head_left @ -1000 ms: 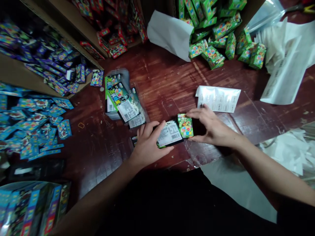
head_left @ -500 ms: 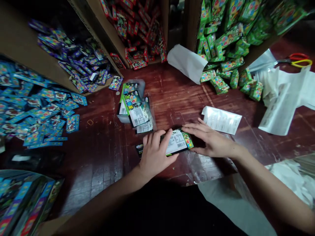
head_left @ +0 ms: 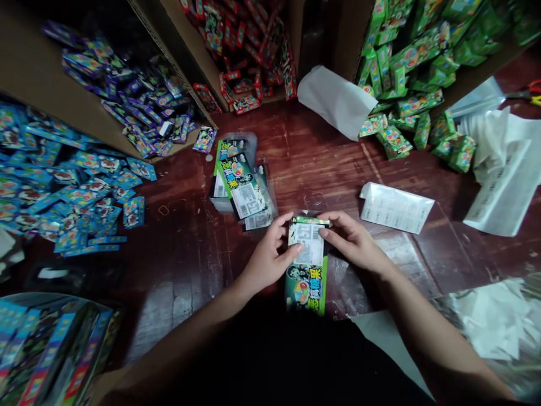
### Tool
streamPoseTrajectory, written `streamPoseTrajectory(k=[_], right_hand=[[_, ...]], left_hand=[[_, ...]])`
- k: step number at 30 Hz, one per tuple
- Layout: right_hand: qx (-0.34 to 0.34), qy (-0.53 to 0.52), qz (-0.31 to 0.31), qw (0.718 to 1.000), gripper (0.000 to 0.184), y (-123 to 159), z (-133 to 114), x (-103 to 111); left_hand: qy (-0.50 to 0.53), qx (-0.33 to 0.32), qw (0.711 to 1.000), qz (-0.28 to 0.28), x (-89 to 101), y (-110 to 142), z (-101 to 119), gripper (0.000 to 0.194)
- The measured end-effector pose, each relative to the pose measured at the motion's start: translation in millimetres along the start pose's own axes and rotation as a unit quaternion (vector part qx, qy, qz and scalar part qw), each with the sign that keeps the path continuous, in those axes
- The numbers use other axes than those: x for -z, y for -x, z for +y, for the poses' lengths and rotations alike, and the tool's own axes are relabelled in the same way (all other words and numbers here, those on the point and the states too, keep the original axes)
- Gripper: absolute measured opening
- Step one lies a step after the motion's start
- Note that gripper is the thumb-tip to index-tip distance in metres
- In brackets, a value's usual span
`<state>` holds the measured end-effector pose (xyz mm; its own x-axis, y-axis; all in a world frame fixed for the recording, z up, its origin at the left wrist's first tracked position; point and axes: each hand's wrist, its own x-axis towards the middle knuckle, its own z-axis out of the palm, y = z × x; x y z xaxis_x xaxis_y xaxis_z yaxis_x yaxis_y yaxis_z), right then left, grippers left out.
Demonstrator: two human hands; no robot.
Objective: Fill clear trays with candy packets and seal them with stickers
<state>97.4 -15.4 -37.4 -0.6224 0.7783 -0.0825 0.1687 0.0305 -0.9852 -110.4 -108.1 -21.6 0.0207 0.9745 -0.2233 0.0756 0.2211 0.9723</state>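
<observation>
Green box [head_left: 311, 221] in printed package [head_left: 305, 288]

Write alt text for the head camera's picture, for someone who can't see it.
A person's left hand and right hand hold a green-and-black package at a dark red table. Similar packages lie stacked beyond the left hand; farther back, cardboard boxes hold purple packets, red packets and green packets, with blue packets at far left.

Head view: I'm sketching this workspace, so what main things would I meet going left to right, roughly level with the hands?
Blue boxes → stack of printed packs → left hand → held pack → right hand → folded label sheet → white strip.
</observation>
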Motion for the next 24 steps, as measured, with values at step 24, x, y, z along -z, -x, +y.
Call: streamPoseTrajectory(k=[24], right_hand=[[0.006, -0.008, 0.097, 0.995, 0.022, 18.5, -10.5, -4.5]], left_hand=[[-0.048, 0.045, 0.998, 0.012, 10.8, -36.7, 20.4, 0.023]])
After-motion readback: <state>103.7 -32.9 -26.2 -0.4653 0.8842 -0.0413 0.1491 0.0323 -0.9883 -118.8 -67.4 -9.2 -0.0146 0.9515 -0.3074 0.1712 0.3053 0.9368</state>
